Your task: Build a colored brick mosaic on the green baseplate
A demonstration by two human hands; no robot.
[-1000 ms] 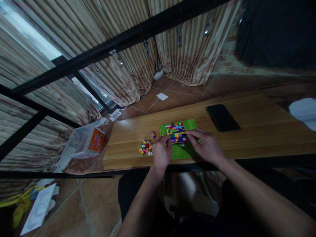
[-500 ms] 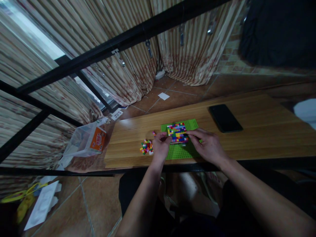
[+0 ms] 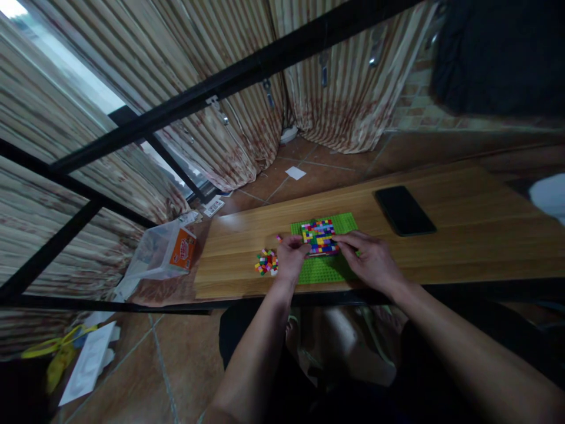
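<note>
A colourful build of small toy bricks lies over the green studded baseplate. My left hand is closed at the build's left edge, its thumb and fingers bent against the bricks. From the other side my right hand reaches in with thumb and forefinger pinched at the build's right edge. Whatever is between those fingertips is too small to make out. Beside my left hand is a pile of loose toy bricks, partly covered by the hand. One pinkish brick lies apart, just above the pile.
A black phone lies on the wooden table, right of the baseplate. On the floor at the left stands a clear plastic bin with an orange label. A dark metal rail crosses in front of the curtains.
The whole view has shifted slightly, so things appear a little further right. Both hands keep nearly the same pose at the build.
</note>
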